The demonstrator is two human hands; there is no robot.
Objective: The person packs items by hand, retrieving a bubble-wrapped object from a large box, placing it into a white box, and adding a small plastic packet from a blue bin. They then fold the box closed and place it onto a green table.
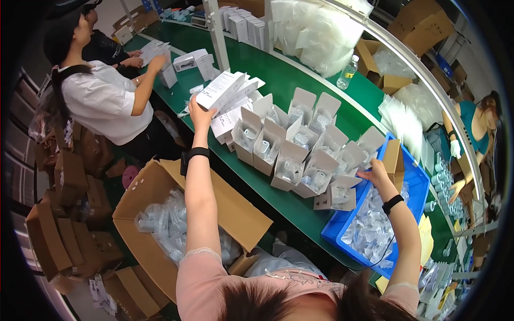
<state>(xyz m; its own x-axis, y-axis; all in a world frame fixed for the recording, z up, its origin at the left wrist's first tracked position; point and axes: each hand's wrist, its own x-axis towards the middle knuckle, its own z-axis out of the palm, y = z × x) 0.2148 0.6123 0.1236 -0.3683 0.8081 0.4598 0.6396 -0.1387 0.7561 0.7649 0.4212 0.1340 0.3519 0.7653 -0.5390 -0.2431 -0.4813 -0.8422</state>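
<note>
My left hand (201, 114) is closed on the near end of a white box (220, 90), with its thumb along the lower edge. That box lies on a slanted pile of flat white cartons (227, 122). To the right stand several open white boxes (289, 170) in close rows, flaps up, each with a clear-wrapped item inside. My right hand (377, 174) is at the right end of these rows, thumb and fingers apart, beside an open box (342, 193). Below it is a blue bin (334, 227) holding small clear plastic packets (369, 224).
A large cardboard carton (131, 214) with clear plastic pieces stands before me on the left. Across the green table (251, 69) are a bottle (348, 72) and stacked plastic bags (316, 37). One person (107, 101) works at the left, another (476, 128) at the far right. A metal post (216, 35) rises ahead.
</note>
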